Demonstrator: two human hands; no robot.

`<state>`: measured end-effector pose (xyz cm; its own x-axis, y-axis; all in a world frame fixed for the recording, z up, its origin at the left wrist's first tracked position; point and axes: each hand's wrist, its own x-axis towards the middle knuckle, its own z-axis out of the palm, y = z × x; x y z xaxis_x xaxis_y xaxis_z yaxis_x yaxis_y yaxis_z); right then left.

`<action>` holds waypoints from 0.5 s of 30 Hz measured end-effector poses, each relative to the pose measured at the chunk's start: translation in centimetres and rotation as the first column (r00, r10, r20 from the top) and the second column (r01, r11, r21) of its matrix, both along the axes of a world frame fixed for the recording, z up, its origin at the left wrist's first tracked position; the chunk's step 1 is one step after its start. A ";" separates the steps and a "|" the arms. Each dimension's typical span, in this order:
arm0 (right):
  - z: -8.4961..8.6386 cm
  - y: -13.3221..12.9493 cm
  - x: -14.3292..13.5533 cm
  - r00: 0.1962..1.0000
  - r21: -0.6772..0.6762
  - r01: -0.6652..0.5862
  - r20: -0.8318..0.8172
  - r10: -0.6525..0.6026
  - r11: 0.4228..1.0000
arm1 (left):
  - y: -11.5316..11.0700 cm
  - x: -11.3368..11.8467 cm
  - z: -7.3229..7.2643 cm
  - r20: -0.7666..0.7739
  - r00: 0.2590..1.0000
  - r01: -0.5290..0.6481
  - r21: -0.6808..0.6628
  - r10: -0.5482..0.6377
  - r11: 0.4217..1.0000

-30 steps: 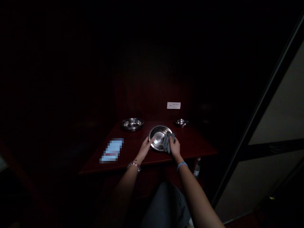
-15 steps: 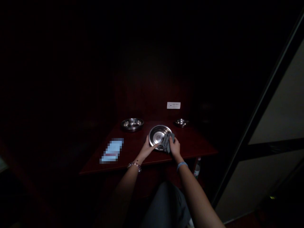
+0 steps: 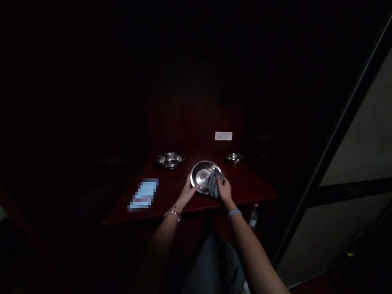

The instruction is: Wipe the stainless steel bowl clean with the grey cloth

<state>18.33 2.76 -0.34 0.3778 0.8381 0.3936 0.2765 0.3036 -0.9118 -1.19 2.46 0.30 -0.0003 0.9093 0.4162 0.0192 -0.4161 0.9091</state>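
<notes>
A shiny metal bowl (image 3: pixel 201 176) is tilted toward me above the front part of the dark red table (image 3: pixel 171 192). My left hand (image 3: pixel 187 192) grips its left side, with the thumb over the near rim. A grey cloth (image 3: pixel 213 185) is bunched in my right hand (image 3: pixel 224 190), which presses it against the bowl's right inner side and rim. The fingers of both hands are partly hidden behind the bowl and cloth.
Toward the back of the table stand a larger metal basin (image 3: pixel 170 161) on the left and a small metal bowl (image 3: pixel 234 159) on the right. A blurred-out bright rectangle (image 3: pixel 143 195) lies at left. A socket panel (image 3: pixel 223 136) is on the back wall; a bottle (image 3: pixel 254 217) stands below the right edge.
The bowl has shifted slightly left in my hands. My left thumb has drawn back from the cloth toward the bowl's rim. My right hand still has the cloth against the bowl.
</notes>
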 end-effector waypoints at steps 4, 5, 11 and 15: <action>0.0 -0.1 0.0 1.000 -0.004 -0.011 0.012 0.011 1.000 | -0.2 -0.1 0.4 0.042 0.999 -0.026 -0.056 0.028 0.998; 0.0 0.0 0.0 1.000 -0.003 -0.011 0.013 0.011 1.000 | -0.3 -0.1 0.6 0.045 0.999 -0.027 -0.067 0.030 0.997; -0.2 0.1 -0.2 1.000 0.008 -0.022 0.015 0.022 1.000 | -1.2 -0.6 1.5 0.043 0.999 0.003 -0.080 0.001 0.997; -0.1 0.2 -0.3 1.000 0.028 -0.012 -0.003 0.012 1.000 | -1.4 -0.5 1.7 0.022 1.000 0.008 -0.071 -0.007 0.997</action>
